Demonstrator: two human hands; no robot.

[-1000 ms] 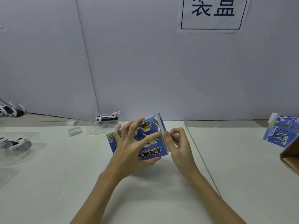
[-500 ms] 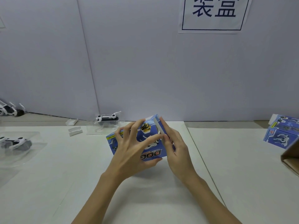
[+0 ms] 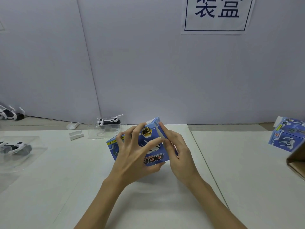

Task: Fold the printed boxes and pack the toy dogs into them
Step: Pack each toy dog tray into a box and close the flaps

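Note:
A blue printed box point(image 3: 153, 154) with a dog picture and "DOG" lettering sits above the white table point(image 3: 66, 187) at the centre. My left hand point(image 3: 133, 156) grips it across the front face, thumb under the lower edge. My right hand point(image 3: 178, 152) lies flat along the box's right end, its straight fingers pressing the white end flap against the box. A toy dog point(image 3: 109, 121) in a clear plastic shell stands behind the box. Another toy dog point(image 3: 15, 147) in a clear shell lies at the left.
Finished blue boxes point(image 3: 287, 136) are stacked at the right edge, beside a brown cardboard carton point(image 3: 297, 161). More toy dogs point(image 3: 9, 113) lie far left by the wall. Two small white plastic pieces point(image 3: 76, 134) rest behind the left-centre. A sign hangs on the wall.
My right hand went from pinching the open end flap to pressing it flat against the box's right end. The left hand kept its grip.

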